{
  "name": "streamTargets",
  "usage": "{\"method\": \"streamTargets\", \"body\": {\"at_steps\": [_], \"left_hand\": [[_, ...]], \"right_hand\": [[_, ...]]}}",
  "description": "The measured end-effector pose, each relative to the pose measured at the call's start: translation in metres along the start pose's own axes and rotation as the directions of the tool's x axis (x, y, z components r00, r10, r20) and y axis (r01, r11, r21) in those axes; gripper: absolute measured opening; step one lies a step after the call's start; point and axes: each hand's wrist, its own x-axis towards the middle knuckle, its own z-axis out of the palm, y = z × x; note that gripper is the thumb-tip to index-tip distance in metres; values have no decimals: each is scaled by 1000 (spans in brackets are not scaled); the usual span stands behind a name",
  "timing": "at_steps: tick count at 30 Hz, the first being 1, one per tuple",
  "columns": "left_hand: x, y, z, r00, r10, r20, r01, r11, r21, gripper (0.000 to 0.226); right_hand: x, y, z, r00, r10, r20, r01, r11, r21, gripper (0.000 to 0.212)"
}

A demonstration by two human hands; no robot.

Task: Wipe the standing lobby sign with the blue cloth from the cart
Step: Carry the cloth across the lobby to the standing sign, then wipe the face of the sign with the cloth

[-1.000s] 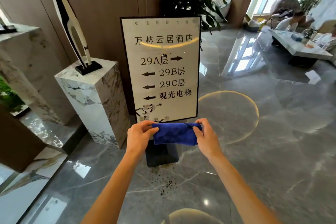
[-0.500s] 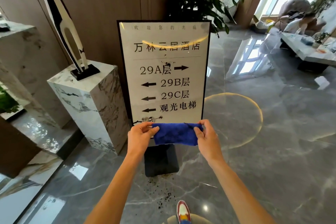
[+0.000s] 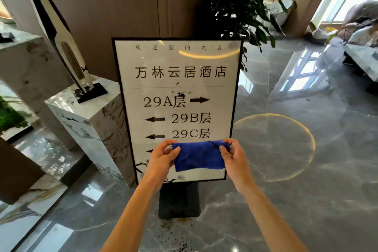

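Far left, a white marble plinth [image 3: 81, 120] with grey veining carries a tall black-and-white pointed sculpture [image 3: 67, 51] on a black square base. Just right of it stands the lobby sign [image 3: 180, 80]: upright rectangle, thin black frame, glossy cream face. Heading reads 万林云居酒店; below it 29A层 with a right arrow, then 29B层 and 29C层 with left arrows. Small top line is too faint to read. Dark smudges sit near the 29A line. Black block foot [image 3: 179, 200] rests on the polished grey marble floor [image 3: 286, 200].

Left hand [image 3: 161, 159] pinches the left edge of the blue cloth [image 3: 199, 155], thumb on front. The cloth, a fuzzy folded rectangle, is stretched flat in front of the sign's lower part, covering the fourth line. Right hand [image 3: 235, 159] pinches the cloth's right edge. Contact with the sign face cannot be told.

Leafy dark green plant [image 3: 241, 6] stands behind the sign, right.
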Motion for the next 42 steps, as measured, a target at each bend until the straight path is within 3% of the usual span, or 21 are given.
{"method": "streamTargets", "body": {"at_steps": [6, 11, 15, 22, 25, 30, 38, 42], "left_hand": [[28, 5, 30, 1000, -20, -19, 16, 981, -196, 33], [34, 5, 44, 1000, 4, -2, -4, 958, -288, 22], [43, 8, 47, 998, 66, -2, -64, 967, -245, 32], [62, 12, 38, 996, 51, 75, -30, 966, -256, 36], [68, 17, 31, 992, 39, 122, -12, 976, -216, 34], [80, 29, 15, 980, 30, 197, 12, 978, -210, 32], [93, 54, -8, 964, 30, 264, 22, 981, -194, 33], [91, 70, -14, 976, 150, 158, -140, 987, -74, 25]], "right_hand": [[43, -5, -20, 984, -8, 177, -45, 955, 292, 14], [62, -3, -25, 943, 64, 326, -269, 724, 636, 12], [75, -7, -22, 869, 49, 492, -431, 563, 706, 53], [72, 5, 0, 819, 90, 567, -560, 339, 756, 67], [68, 10, 14, 788, 115, 605, -605, 327, 726, 66], [68, 7, 32, 767, 111, 632, -616, 405, 676, 53], [64, -6, 52, 835, 105, 541, -534, 392, 749, 63], [60, -16, 50, 880, 164, 445, -472, 386, 792, 49]]}}
